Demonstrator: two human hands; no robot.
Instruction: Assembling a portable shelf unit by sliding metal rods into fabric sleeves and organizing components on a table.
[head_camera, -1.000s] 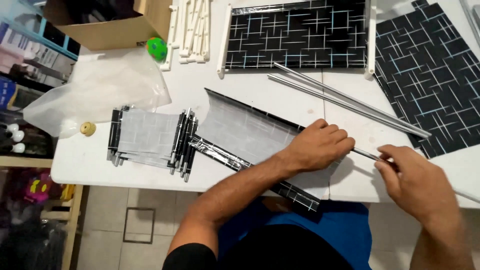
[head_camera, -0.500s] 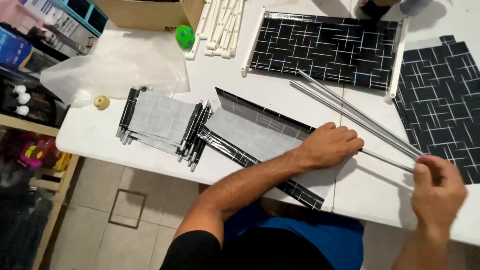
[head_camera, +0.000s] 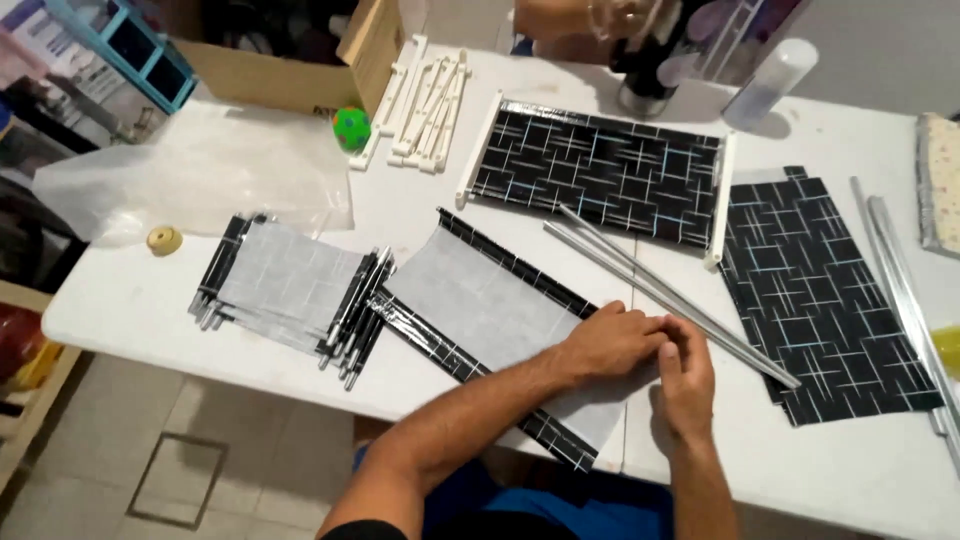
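Note:
A grey fabric panel (head_camera: 480, 295) with black patterned hems lies face down, slanting across the table's front edge. My left hand (head_camera: 610, 340) rests on its right end with the fingers curled over the edge. My right hand (head_camera: 685, 375) meets it fingertip to fingertip and pinches the same edge. No rod shows in either hand. Two long metal rods (head_camera: 660, 285) lie just beyond my fingers, running toward the lower right.
A stack of rodded grey panels (head_camera: 285, 285) lies at the left. Further back are a black patterned panel with white rails (head_camera: 600, 170), a black sheet (head_camera: 810, 290), white plastic rails (head_camera: 425, 95), a green ball (head_camera: 351, 128), a cardboard box (head_camera: 300, 60) and a plastic bag (head_camera: 190, 170). Another person's hands (head_camera: 590, 20) are at the far edge.
My right hand, which held a thin rod out to the right, has moved left and joined my left hand at the panel's end. The thin rod no longer shows.

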